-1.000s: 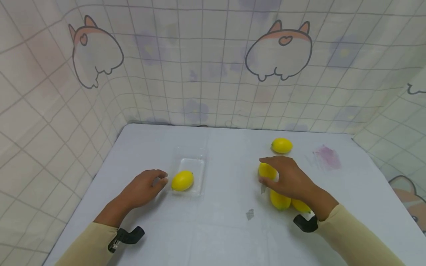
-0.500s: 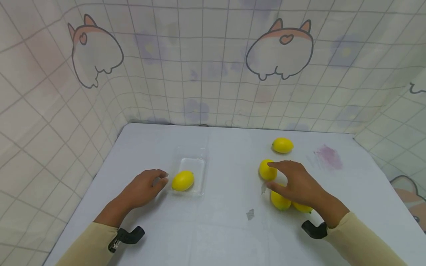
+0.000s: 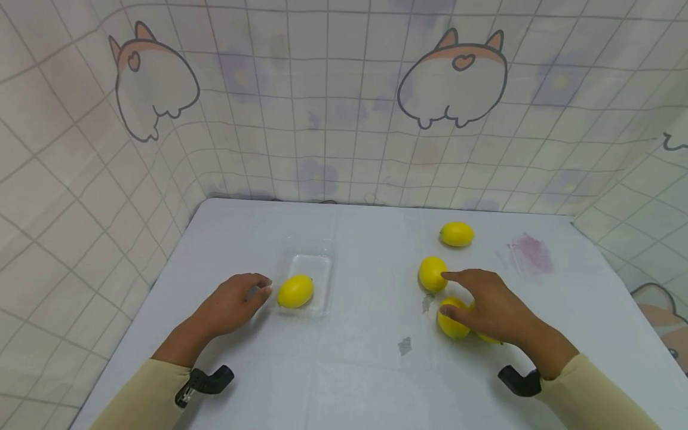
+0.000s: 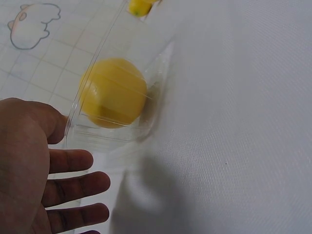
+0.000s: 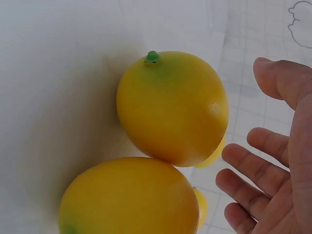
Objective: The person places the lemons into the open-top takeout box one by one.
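Both hands (image 3: 232, 303) (image 3: 489, 304) relaxed: one lemon (image 3: 295, 291) beside the left, four lemons (image 3: 457, 234) (image 3: 432, 274) (image 3: 450, 330) (image 3: 488, 339) near the right.

The clear rectangular plastic tray (image 3: 319, 275) looks glossy; the yellow oval lemons (image 5: 170, 107) are smooth, with a soft sheen. The white table (image 3: 371, 388) looks like finely textured cloth, the beige sleeves (image 3: 596, 391) matt fabric.

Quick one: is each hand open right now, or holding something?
Left hand: open, beside the clear tray; can't tell if touching it.
Right hand: open, holding nothing, near the lemons.
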